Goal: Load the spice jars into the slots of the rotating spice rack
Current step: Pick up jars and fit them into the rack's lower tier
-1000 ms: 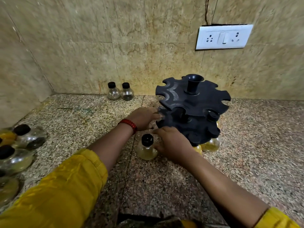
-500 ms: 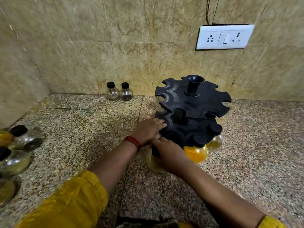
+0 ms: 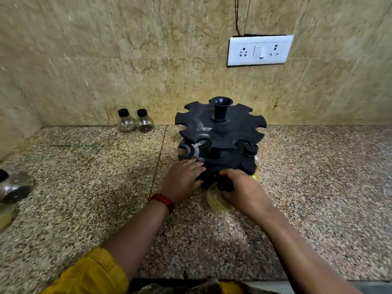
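Black two-tier spice rack stands on speckled granite counter, centre frame; right hand low at its front, fingers clamped round neck of yellow-filled jar just under lower tier's front edge; left hand rests on that tier's rim, fingers straight, together; two capped jars against wall, upper left of rack

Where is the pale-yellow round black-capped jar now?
Head view: the pale-yellow round black-capped jar is centre, at the black plastic spice rack's near lower edge, gripped by the right hand, beside the left hand.
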